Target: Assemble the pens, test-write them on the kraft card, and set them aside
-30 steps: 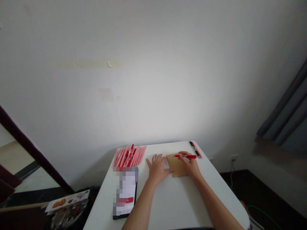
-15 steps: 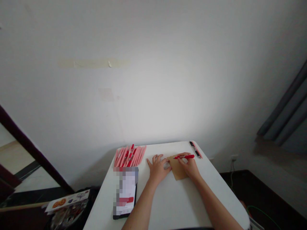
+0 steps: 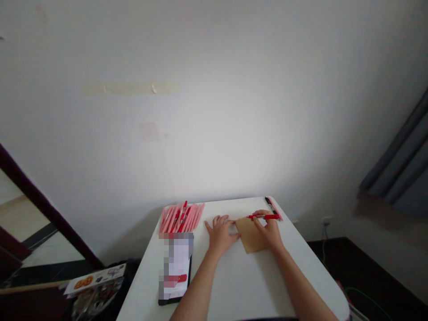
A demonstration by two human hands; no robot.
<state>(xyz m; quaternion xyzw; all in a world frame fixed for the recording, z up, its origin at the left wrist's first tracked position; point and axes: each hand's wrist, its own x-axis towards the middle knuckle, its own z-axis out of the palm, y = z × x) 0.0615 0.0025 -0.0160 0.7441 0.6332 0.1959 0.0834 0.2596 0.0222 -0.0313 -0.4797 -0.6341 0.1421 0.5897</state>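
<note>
A brown square of paper (image 3: 253, 238) lies on the white table. My right hand (image 3: 270, 231) grips a red pen (image 3: 267, 217) over the paper's upper right part, the pen tilted nearly level with its tip towards the left. Whether the tip touches the paper I cannot tell. My left hand (image 3: 221, 232) rests flat with fingers spread, its thumb and index finger at the paper's left edge. Any writing on the sheet is too small to make out.
Pink and red pens (image 3: 182, 218) lie in a row at the table's back left. A phone with a blurred screen (image 3: 177, 272) is in front of them. Black and pink pens (image 3: 273, 207) sit at the back right. Behind the table (image 3: 247, 294) stands a wall (image 3: 234, 111).
My right hand has slid to the right with the red pen, uncovering more of the paper. My left hand has stayed nearly in place.
</note>
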